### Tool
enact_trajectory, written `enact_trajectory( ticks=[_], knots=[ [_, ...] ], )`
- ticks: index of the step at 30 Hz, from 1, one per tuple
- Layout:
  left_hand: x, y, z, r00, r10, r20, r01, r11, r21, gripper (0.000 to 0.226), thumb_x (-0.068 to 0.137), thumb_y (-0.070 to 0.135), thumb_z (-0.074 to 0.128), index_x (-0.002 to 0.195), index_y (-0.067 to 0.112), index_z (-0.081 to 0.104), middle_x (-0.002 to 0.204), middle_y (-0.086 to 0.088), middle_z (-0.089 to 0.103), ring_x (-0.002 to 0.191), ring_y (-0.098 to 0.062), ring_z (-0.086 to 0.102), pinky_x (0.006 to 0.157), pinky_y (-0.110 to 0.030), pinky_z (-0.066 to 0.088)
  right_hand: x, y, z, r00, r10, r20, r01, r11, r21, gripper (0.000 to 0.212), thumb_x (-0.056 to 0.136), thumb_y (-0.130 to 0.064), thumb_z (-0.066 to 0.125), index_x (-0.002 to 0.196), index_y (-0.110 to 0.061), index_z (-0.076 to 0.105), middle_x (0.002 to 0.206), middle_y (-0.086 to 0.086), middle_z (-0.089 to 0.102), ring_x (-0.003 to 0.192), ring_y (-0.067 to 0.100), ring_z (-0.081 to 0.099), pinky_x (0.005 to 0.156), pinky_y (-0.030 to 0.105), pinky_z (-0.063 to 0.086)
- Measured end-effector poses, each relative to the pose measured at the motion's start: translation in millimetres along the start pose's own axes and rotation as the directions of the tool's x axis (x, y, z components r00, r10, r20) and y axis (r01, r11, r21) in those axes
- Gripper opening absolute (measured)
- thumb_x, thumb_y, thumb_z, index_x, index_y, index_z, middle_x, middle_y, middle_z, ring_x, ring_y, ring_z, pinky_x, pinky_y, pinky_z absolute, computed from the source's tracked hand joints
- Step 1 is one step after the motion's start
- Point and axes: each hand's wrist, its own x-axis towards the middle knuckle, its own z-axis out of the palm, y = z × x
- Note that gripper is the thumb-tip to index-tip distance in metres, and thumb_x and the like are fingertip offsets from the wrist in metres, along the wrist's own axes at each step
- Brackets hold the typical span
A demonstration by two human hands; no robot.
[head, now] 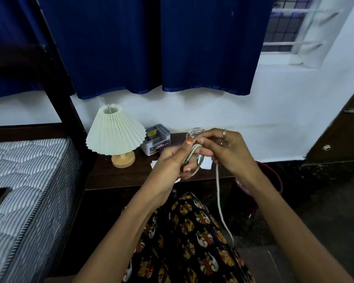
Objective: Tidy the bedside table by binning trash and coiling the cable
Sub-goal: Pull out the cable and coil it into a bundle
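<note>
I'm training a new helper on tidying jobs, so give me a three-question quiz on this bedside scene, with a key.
1. True or false: the cable lies flat on the bedside table.
2. Which hand holds the wound loops? A) left hand B) right hand C) neither
3. Fill in: the lamp stands to the ____ of the grey organiser box, as the camera sees it.

Key
1. False: both hands hold it up, and a loose tail hangs down from the right hand.
2. A: the loops sit around the left hand's fingers, while the right hand pinches the strand beside them.
3. left
</note>
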Motion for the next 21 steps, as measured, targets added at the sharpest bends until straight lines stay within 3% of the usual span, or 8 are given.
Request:
enact_trajectory(
  ticks=[3, 7, 11, 13, 17, 21],
  knots=[
    [2, 4, 3, 1.0, 0.021, 0.02, -0.018, 0.99, -0.137, 0.046, 0.099, 0.031, 0.033, 0.101, 0.001, 0.067, 0.05, 0.002, 0.038, 0.037, -0.004, 0.023, 0.044, -0.014, 0.028, -13, 14, 13, 0.994, 0.074, -0.079, -0.054, 0.972, 0.228, 0.021, 0.092, -0.015, 0.056, 0.087, -0.027, 0.073, 0.081, -0.004, 0.068, 0.048, 0.009, 0.048, 0.046, 0.024, 0.041],
    [6, 13, 1, 0.999, 0.035, 0.012, -0.029, 0.953, -0.301, 0.039, 0.098, 0.026, 0.037, 0.108, 0.001, 0.066, 0.059, 0.0, 0.049, 0.04, -0.005, 0.035, 0.047, -0.015, 0.039, -30, 36, 24, 0.985, 0.163, -0.048, -0.145, 0.953, 0.265, 0.024, 0.097, -0.021, 0.045, 0.094, -0.009, 0.065, 0.071, 0.01, 0.059, 0.051, 0.019, 0.045, 0.05, 0.029, 0.039],
    [14, 24, -9, 0.997, 0.07, -0.017, -0.07, 0.909, -0.412, 0.034, 0.097, 0.019, 0.038, 0.113, 0.001, 0.061, 0.069, -0.001, 0.066, 0.058, -0.009, 0.059, 0.059, -0.016, 0.05, -51, 59, 32, 0.971, 0.219, 0.095, -0.226, 0.972, 0.065, 0.023, 0.098, -0.023, 0.042, 0.091, -0.015, 0.063, 0.063, -0.001, 0.059, 0.055, 0.014, 0.053, 0.057, 0.024, 0.044],
    [18, 27, -16, 0.995, 0.077, -0.062, -0.096, 0.905, -0.415, 0.03, 0.097, 0.017, 0.039, 0.112, 0.004, 0.061, 0.078, -0.003, 0.072, 0.071, -0.012, 0.069, 0.064, -0.017, 0.054, -60, 67, 33, 0.957, 0.231, 0.173, -0.218, 0.972, -0.091, 0.02, 0.1, -0.021, 0.04, 0.097, -0.02, 0.061, 0.063, -0.003, 0.056, 0.055, 0.012, 0.052, 0.059, 0.028, 0.044],
    [25, 26, -24, 0.982, 0.06, -0.18, -0.11, 0.952, -0.284, 0.025, 0.095, 0.015, 0.046, 0.111, 0.006, 0.063, 0.096, -0.008, 0.075, 0.098, -0.019, 0.07, 0.076, -0.022, 0.056, -69, 56, 29, 0.936, 0.166, 0.31, 0.005, 0.876, -0.483, 0.027, 0.1, -0.024, 0.037, 0.123, -0.033, 0.049, 0.071, -0.01, 0.051, 0.061, 0.011, 0.054, 0.062, 0.034, 0.048],
    [30, 15, -28, 0.969, 0.062, -0.241, -0.063, 0.998, 0.005, 0.026, 0.093, 0.013, 0.052, 0.117, 0.006, 0.061, 0.107, -0.01, 0.072, 0.102, -0.016, 0.068, 0.089, -0.029, 0.052, -67, 13, 26, 0.91, 0.116, 0.398, 0.194, 0.728, -0.658, 0.037, 0.1, -0.024, 0.036, 0.137, -0.031, 0.036, 0.087, -0.009, 0.049, 0.076, 0.017, 0.058, 0.069, 0.036, 0.05]
  ],
)
